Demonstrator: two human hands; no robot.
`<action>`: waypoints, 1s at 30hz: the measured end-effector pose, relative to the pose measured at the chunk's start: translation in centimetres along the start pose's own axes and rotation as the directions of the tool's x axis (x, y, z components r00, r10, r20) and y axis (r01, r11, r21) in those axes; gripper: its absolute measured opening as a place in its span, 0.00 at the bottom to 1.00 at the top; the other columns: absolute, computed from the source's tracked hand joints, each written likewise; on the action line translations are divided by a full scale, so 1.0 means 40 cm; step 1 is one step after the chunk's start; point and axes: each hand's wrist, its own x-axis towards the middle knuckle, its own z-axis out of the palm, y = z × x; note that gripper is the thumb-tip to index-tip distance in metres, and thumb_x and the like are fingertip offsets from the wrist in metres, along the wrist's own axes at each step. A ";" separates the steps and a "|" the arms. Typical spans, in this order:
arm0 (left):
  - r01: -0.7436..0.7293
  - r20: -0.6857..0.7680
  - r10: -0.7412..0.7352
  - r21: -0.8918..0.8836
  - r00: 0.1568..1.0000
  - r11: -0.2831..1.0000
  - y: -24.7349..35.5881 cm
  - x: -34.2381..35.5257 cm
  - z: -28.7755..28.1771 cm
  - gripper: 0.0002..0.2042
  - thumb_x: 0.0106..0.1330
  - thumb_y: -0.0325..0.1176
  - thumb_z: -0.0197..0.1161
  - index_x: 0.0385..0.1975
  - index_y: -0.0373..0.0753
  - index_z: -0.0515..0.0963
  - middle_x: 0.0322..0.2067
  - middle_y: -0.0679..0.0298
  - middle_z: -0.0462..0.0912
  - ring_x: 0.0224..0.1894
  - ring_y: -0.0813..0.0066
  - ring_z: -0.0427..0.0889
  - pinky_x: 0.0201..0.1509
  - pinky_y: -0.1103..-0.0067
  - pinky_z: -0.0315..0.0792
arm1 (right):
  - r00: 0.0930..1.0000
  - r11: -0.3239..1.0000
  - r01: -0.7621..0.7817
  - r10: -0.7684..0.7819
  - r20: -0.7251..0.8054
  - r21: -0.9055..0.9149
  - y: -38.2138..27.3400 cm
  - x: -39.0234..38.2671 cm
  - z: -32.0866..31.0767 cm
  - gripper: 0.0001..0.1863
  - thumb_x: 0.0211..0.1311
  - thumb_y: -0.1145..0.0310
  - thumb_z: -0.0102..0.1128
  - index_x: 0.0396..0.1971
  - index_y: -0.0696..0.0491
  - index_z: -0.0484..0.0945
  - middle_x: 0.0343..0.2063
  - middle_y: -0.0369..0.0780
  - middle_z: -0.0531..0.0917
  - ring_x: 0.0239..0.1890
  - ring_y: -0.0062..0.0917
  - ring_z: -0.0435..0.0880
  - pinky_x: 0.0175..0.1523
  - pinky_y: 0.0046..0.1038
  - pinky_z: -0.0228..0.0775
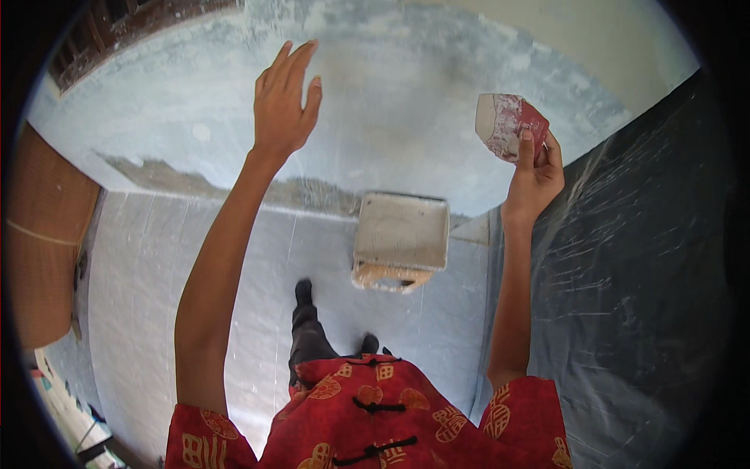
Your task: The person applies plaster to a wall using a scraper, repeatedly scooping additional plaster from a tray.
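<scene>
Red cloth with gold shapes and black knots makes up the shirt, closest to the camera. Far to the left is a big, brown, ridged thing with a rounded side; I cannot tell what it is. Next comes the left hand, held high in front of the patchy, pale blue and white wall. It holds nothing: its fingers point up and its thumb sticks out to the side. Perhaps it is up there for balance. I cannot tell if it touches the wall.

Below, a square, pale, dirty tray with a raised rim sits on a low, yellow-brown stand, close to the wall. The stand likely lifts it so bending down is easier.

Farther right, the right hand is up too, pinching a flat, many-sided piece, cream and dark red. Its thumb is on the near side and its fingers go behind, maybe so it cannot slip. The piece is cream at its left end, dark red at its right, and smeared white across the middle. Last, a dark, shiny sheet with pale scratchy marks fills the right side.
</scene>
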 end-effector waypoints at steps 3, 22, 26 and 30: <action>0.154 0.121 -0.147 -0.049 0.982 0.987 0.069 -0.145 -0.015 0.19 0.70 0.36 0.47 0.59 0.39 0.67 0.55 0.56 0.75 0.63 0.55 0.66 0.62 0.63 0.59 | 0.984 0.985 -0.173 0.171 0.054 0.018 0.042 -0.081 -0.087 0.14 0.63 0.76 0.58 0.48 0.63 0.74 0.41 0.40 0.82 0.42 0.18 0.79 0.49 0.22 0.71; 0.840 0.771 -0.531 -0.009 0.351 0.543 0.255 -0.966 0.251 0.17 0.71 0.36 0.48 0.54 0.31 0.70 0.52 0.48 0.76 0.56 0.51 0.73 0.60 0.69 0.65 | 0.814 0.639 -0.327 0.564 0.136 -0.696 0.447 -0.529 -0.366 0.12 0.62 0.76 0.56 0.45 0.60 0.79 0.36 0.43 0.85 0.39 0.21 0.84 0.44 0.23 0.73; 0.946 0.844 -0.528 0.088 0.096 0.313 0.291 -1.113 0.285 0.18 0.71 0.35 0.48 0.55 0.31 0.68 0.51 0.45 0.76 0.56 0.52 0.74 0.59 0.70 0.66 | 0.723 0.618 -0.296 0.643 0.252 -0.728 0.564 -0.626 -0.333 0.11 0.64 0.78 0.53 0.45 0.60 0.78 0.39 0.43 0.85 0.43 0.24 0.83 0.48 0.26 0.73; 0.970 0.866 -0.491 0.192 -0.095 0.152 0.314 -1.197 0.351 0.21 0.74 0.40 0.44 0.63 0.40 0.61 0.51 0.50 0.77 0.54 0.60 0.77 0.55 0.73 0.69 | 0.650 0.648 -0.289 0.673 0.353 -0.704 0.707 -0.676 -0.300 0.10 0.66 0.77 0.51 0.44 0.59 0.78 0.38 0.45 0.84 0.43 0.29 0.84 0.49 0.28 0.73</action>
